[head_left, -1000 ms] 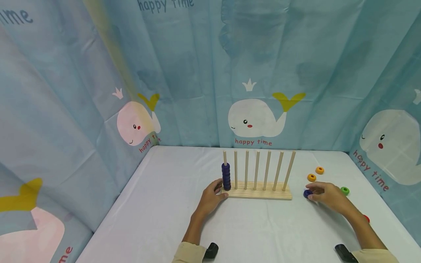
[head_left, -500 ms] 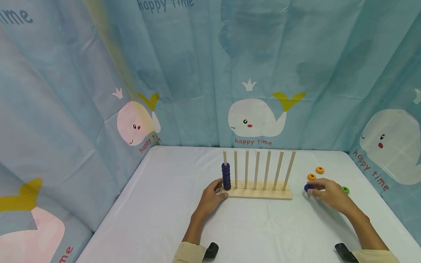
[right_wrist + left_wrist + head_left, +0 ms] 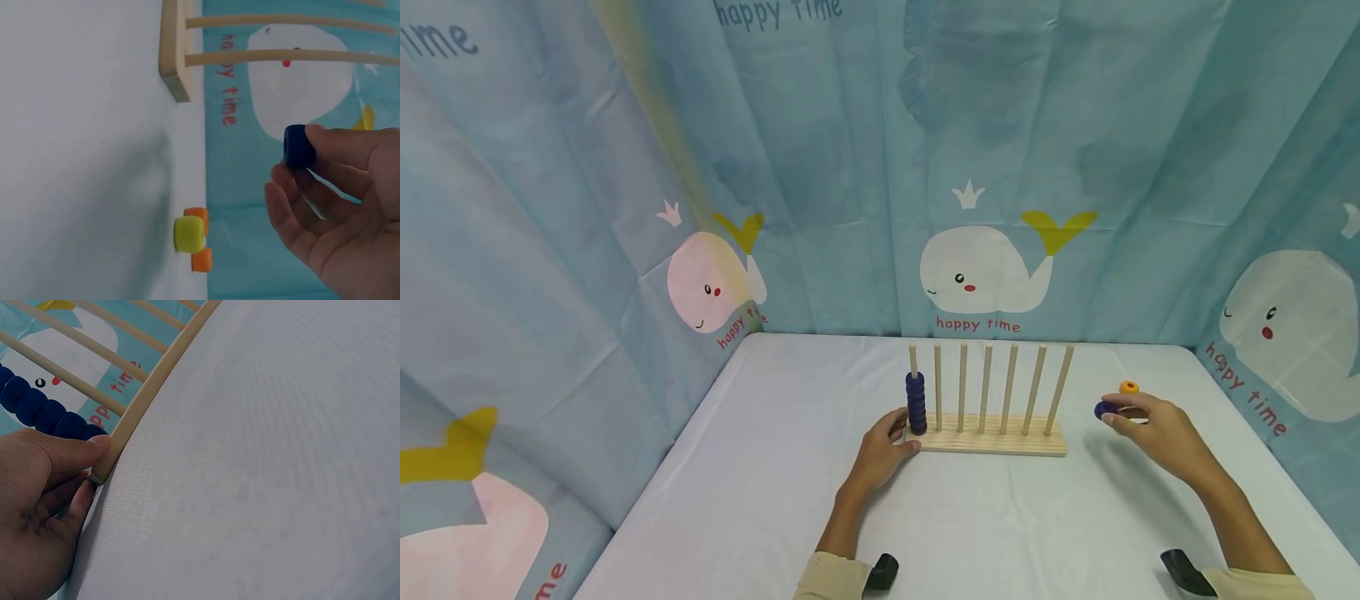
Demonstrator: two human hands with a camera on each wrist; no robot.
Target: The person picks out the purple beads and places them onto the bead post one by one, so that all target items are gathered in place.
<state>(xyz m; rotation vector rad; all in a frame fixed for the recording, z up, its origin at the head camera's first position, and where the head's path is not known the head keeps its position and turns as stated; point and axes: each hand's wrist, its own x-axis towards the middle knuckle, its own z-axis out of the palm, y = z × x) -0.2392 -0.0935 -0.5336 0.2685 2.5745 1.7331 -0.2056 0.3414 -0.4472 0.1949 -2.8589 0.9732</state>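
A wooden bead rack [image 3: 985, 440] with a row of upright pegs stands on the white-covered table. Its leftmost peg carries a stack of dark blue beads [image 3: 916, 403]; the other pegs are bare. My left hand [image 3: 877, 454] grips the left end of the rack's base, and in the left wrist view the thumb lies on the wood close to the lowest bead. To the right of the rack, my right hand [image 3: 1167, 432] pinches one blue bead [image 3: 300, 146] between thumb and fingers, held up off the table.
Behind the right hand lies an orange bead [image 3: 1129, 387]. The right wrist view shows a yellow-green bead [image 3: 189, 234] on the table, close to two orange beads [image 3: 201, 259]. A blue whale-print curtain [image 3: 820, 167] hangs behind the table.
My right hand has picked up the blue bead from the table and raised it, moving slightly away from me. It now hides several loose beads. The left hand and rack stay put.
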